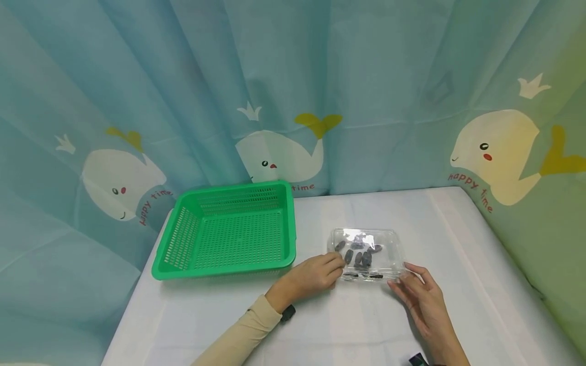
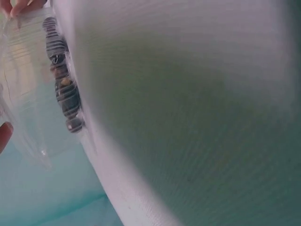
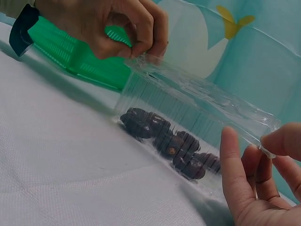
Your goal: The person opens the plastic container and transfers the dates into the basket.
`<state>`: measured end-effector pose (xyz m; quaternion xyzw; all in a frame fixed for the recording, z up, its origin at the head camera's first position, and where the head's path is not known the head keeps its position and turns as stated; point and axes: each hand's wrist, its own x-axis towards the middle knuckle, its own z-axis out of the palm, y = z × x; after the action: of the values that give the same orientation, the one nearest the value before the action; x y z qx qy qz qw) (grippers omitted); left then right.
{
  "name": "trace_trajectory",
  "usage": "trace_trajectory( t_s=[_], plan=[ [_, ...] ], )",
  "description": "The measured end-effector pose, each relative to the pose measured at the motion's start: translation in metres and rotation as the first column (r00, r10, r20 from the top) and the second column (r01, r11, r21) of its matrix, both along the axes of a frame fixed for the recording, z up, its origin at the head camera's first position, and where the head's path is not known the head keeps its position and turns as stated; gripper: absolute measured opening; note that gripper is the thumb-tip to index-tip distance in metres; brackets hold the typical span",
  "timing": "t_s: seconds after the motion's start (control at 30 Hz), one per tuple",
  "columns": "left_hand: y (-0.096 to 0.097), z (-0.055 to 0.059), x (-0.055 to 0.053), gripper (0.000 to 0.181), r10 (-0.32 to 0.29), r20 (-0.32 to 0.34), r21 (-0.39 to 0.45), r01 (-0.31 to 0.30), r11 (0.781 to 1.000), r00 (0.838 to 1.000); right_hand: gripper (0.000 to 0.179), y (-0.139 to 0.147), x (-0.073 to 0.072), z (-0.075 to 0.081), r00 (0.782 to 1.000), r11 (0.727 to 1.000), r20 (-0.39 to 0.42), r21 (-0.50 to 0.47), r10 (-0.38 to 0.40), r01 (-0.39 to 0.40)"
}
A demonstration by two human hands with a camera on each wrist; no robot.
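Observation:
A clear plastic clamshell box (image 1: 389, 249) rests on the white cloth, its lid lying over the top. Inside, on the bottom, are several dark oval fruits (image 3: 164, 136); their exact kind is hard to tell. My left hand (image 1: 316, 274) pinches the rim at the box's near left corner, fingertips and thumb together in the right wrist view. At the near right corner, my right hand (image 1: 423, 295) pinches the rim between thumb and fingers, while its index finger (image 3: 230, 155) stands along the front wall. In the left wrist view the box (image 2: 28, 84) is only partly seen.
A green perforated plastic basket (image 1: 293, 244) stands on the table to the left of the box. Behind the white-covered table (image 1: 458, 244) hangs a blue-green curtain (image 1: 384, 101) with printed whales. Dark straps with devices sit on both wrists.

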<state>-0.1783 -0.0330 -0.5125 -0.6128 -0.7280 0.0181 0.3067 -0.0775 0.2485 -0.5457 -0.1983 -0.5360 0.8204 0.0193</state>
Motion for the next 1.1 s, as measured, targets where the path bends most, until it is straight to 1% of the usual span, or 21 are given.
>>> trace_trajectory(
  t_s=[0.1,0.2,0.27,0.37,0.43,0.53,0.6,0.63,0.67,0.7,0.77,0.83,0.9,0.97,1.0,1.03,1.1],
  plan=[
    [-0.001,0.000,-0.002,0.016,-0.020,-0.037,0.019,0.020,1.000,0.999,0.025,0.000,0.000,-0.001,1.000,1.000,0.013,0.019,0.000,0.000],
    [-0.002,0.001,-0.003,0.018,-0.027,-0.033,0.050,0.029,0.998,0.999,0.025,0.000,0.000,-0.001,1.000,1.000,0.016,0.026,-0.001,0.001],
    [-0.002,0.002,-0.003,0.019,-0.032,0.009,0.083,0.032,0.996,0.999,0.024,0.000,0.000,-0.002,1.000,1.000,0.003,0.011,-0.003,0.003],
    [-0.001,0.004,-0.005,0.016,-0.049,0.106,0.165,0.031,0.986,0.993,0.023,0.001,0.000,-0.003,0.999,1.000,-0.035,-0.027,-0.001,0.000],
    [0.001,0.005,-0.007,0.014,-0.060,0.165,0.243,0.018,0.970,0.985,0.023,0.002,0.000,-0.004,0.998,0.999,-0.056,-0.049,0.005,-0.007],
    [0.006,0.005,-0.010,0.013,-0.059,0.204,0.367,-0.021,0.930,0.977,0.023,0.002,0.000,-0.006,0.998,0.998,-0.070,-0.058,0.009,-0.013],
    [0.011,0.005,-0.012,0.012,-0.045,0.231,0.445,-0.065,0.893,0.972,0.023,0.002,0.000,-0.006,0.998,0.999,-0.070,-0.053,0.011,-0.014],
    [0.014,0.006,-0.013,0.012,-0.039,0.251,0.483,-0.090,0.871,0.967,0.024,0.002,0.000,-0.006,0.997,0.999,-0.070,-0.048,0.011,-0.015],
    [0.017,0.006,-0.014,0.012,-0.033,0.274,0.521,-0.120,0.845,0.961,0.024,0.002,0.000,-0.006,0.997,0.999,-0.071,-0.048,0.011,-0.014],
    [0.020,0.007,-0.015,0.012,-0.032,0.309,0.556,-0.153,0.817,0.951,0.024,0.003,0.001,-0.006,0.997,0.999,-0.072,-0.048,0.011,-0.014],
    [0.026,0.008,-0.017,0.013,-0.035,0.389,0.616,-0.232,0.752,0.921,0.024,0.003,0.001,-0.006,0.997,0.999,-0.075,-0.041,0.016,-0.019],
    [0.033,0.009,-0.020,0.011,-0.061,0.470,0.669,-0.310,0.676,0.880,0.024,0.003,0.001,-0.006,0.997,0.999,-0.077,-0.037,0.019,-0.022],
    [0.040,0.011,-0.023,0.010,-0.102,0.540,0.703,-0.382,0.600,0.835,0.024,0.003,0.001,-0.006,0.996,0.999,-0.081,-0.029,0.021,-0.023],
    [0.046,0.012,-0.025,0.011,-0.144,0.581,0.728,-0.432,0.533,0.801,0.024,0.003,0.001,-0.006,0.996,0.999,-0.087,-0.034,0.020,-0.023],
    [0.048,0.012,-0.027,0.012,-0.163,0.592,0.737,-0.448,0.506,0.789,0.024,0.003,0.001,-0.005,0.996,0.999,-0.090,-0.039,0.019,-0.023],
    [0.050,0.012,-0.028,0.013,-0.176,0.601,0.741,-0.461,0.487,0.780,0.024,0.003,0.001,-0.005,0.996,0.999,-0.092,-0.043,0.019,-0.023],
    [0.053,0.012,-0.029,0.015,-0.193,0.612,0.746,-0.478,0.464,0.767,0.024,0.002,0.001,-0.005,0.995,0.999,-0.094,-0.046,0.020,-0.025]
  ],
)
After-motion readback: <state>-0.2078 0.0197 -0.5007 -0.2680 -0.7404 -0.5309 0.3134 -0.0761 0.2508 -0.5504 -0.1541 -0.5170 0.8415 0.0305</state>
